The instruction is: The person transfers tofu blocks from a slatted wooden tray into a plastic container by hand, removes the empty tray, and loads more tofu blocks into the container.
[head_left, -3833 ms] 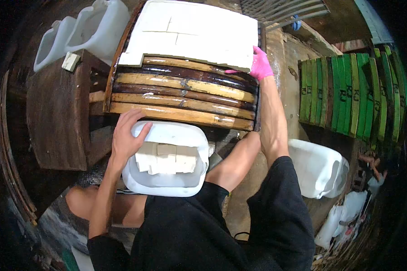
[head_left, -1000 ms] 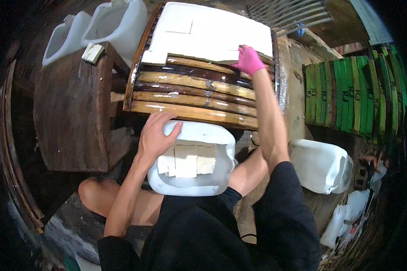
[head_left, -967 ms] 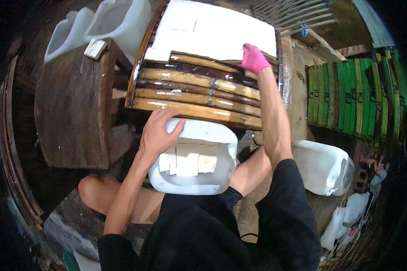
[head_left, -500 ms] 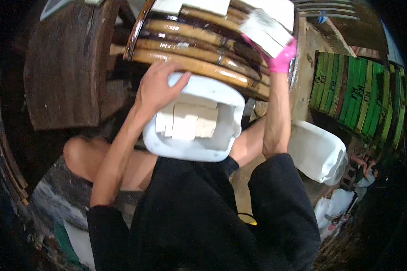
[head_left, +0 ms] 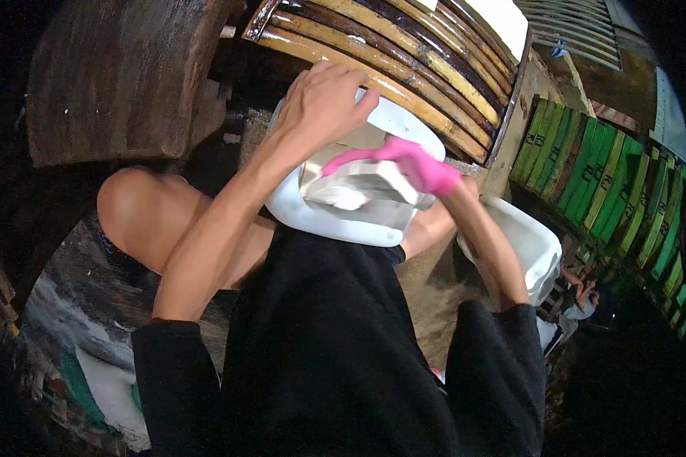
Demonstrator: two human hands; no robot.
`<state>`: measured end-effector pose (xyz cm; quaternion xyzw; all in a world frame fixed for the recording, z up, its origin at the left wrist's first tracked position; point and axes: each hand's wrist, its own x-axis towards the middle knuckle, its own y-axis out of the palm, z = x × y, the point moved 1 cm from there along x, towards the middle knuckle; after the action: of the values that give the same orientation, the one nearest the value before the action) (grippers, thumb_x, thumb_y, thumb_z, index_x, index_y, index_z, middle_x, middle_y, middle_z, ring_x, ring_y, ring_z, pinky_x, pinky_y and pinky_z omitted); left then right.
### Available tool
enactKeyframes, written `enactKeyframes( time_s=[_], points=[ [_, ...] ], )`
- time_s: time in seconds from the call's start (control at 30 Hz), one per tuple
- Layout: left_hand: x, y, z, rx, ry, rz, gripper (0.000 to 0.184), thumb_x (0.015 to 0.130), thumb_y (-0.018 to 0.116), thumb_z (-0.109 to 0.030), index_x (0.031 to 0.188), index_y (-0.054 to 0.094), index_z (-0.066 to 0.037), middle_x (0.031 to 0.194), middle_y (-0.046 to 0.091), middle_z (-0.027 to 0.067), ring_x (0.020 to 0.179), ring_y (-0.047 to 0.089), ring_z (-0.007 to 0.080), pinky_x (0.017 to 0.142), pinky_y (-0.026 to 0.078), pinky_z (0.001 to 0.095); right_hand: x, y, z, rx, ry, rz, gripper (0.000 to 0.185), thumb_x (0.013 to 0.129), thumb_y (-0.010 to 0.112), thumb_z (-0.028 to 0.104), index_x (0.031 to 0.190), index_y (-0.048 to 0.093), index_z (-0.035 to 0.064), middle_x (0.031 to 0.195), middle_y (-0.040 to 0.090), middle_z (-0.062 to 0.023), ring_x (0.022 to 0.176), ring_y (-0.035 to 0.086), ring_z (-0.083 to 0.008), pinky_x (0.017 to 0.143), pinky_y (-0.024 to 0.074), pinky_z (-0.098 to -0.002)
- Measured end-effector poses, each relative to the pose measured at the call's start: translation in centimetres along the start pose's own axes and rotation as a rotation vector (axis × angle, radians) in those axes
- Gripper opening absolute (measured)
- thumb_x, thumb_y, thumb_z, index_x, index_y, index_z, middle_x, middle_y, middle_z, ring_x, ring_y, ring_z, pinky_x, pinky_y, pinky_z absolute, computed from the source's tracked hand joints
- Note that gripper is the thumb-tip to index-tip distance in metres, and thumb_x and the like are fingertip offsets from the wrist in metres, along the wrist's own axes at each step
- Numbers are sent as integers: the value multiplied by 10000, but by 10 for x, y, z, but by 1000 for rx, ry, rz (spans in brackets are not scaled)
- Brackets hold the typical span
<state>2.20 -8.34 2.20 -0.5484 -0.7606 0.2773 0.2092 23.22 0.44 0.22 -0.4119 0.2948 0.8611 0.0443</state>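
Observation:
My left hand (head_left: 324,107) rests on the far left rim of a white plastic container (head_left: 343,226), its fingers bent over the edge. Inside the container my right hand (head_left: 404,164), in a pink glove, grips white blocks (head_left: 381,181), smeared by motion. A pale block surface shows behind the glove; the rest of the contents is hidden by the hand and blocks. Beyond the container lies a rack of wet bamboo slats (head_left: 389,38), with part of a white slab (head_left: 503,23) at its far right.
A dark wooden block (head_left: 118,84) stands at the left. Another white container (head_left: 522,236) lies on the right, near green boards (head_left: 587,167) with black letters. Metal bars (head_left: 572,30) are at the back right. Part of another person (head_left: 579,297) shows at the far right.
My right hand has lifted white blocks off the rack and carried them down into the container. My left hand has stayed on its rim. The view has tilted down.

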Motion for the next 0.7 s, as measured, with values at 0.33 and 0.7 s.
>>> enactKeyframes(
  time_s=[0.33,0.7],
  points=[
    [5,9,11,-37,36,-64,412,920,615,-378,1083,708,-11,1101,690,202,1059,630,385,983,484,450,97,-49,-10,-837,187,-534,523,922,551,438,1215,615,10,1189,651,-142,1040,634,-243,929,494,-370],
    [5,11,12,-64,19,-43,443,910,607,-393,1116,706,-14,1140,687,203,1107,624,362,1001,480,445,104,-60,-73,-1262,226,-805,464,895,604,463,1049,702,37,1039,707,-169,976,676,-318,905,516,-429]
  ],
)
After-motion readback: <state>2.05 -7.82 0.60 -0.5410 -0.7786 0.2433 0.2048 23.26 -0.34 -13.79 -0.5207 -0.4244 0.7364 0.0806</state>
